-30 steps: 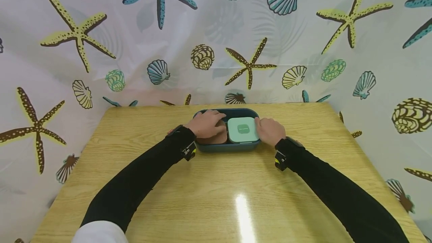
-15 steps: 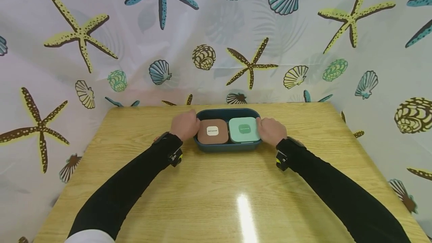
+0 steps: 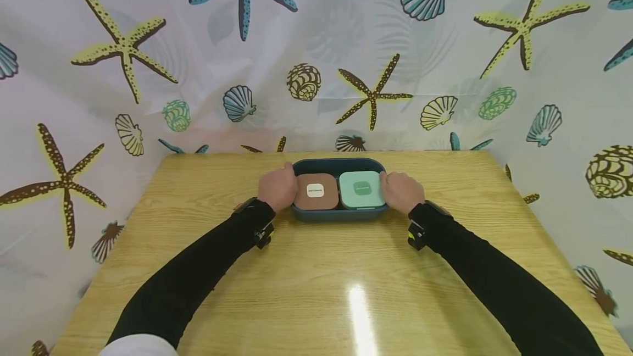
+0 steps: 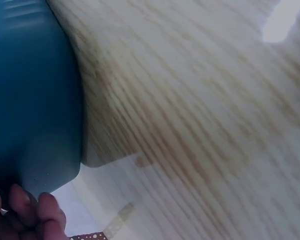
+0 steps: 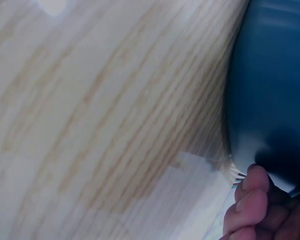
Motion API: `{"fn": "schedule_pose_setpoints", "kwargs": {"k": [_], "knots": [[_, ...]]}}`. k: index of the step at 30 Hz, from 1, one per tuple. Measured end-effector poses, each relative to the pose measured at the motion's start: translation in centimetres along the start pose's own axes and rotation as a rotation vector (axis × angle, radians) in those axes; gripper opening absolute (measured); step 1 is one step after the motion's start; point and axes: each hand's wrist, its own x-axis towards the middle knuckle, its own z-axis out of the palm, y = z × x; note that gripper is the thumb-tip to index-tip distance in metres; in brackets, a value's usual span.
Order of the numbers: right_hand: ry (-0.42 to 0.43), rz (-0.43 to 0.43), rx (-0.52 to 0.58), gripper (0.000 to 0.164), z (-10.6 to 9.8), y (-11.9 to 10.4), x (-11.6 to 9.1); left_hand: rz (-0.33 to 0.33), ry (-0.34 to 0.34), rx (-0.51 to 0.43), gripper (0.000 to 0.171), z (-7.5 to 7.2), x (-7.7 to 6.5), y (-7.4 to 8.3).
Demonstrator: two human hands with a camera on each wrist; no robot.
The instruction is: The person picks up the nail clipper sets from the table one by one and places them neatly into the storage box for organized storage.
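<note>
A dark blue oblong bin [image 3: 339,216] stands near the far side of the table. Inside it lie a brown square box [image 3: 316,202] with a white label and, to its right, a mint green box [image 3: 362,200]. My left hand [image 3: 278,187] grips the bin's left end, thumb at the rim. At the right end my right hand [image 3: 403,191] holds on in the same way. The left wrist view has curled fingers [image 4: 51,210] close against the bin's blue wall [image 4: 35,100]. From the right wrist, curled fingers [image 5: 247,207] show below the opposite end wall [image 5: 270,85].
The wooden table [image 3: 316,268] reaches toward me, with a bright light reflection on its front part. A pale curtain [image 3: 267,32] printed with starfish and shells hangs behind the table and along both sides.
My left hand has come off the brown box and moved left to grip the bin's left end, uncovering the box's label. The right hand has stayed on the right end.
</note>
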Motion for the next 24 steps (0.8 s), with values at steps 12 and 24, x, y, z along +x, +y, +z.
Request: {"fn": "schedule_pose_setpoints", "kwargs": {"k": [12, 24], "knots": [[0.001, -0.018, 0.013, 0.056, 0.3, 0.0, 1.5, -0.099, -0.026, 0.017, 0.055, 7.8, 4.1, -3.1], [-0.008, 0.041, 0.032, 0.057, 0.0, -0.3, 3.5, -0.211, -0.035, 0.034, 0.058, 20.2, 11.8, -8.8]]}}
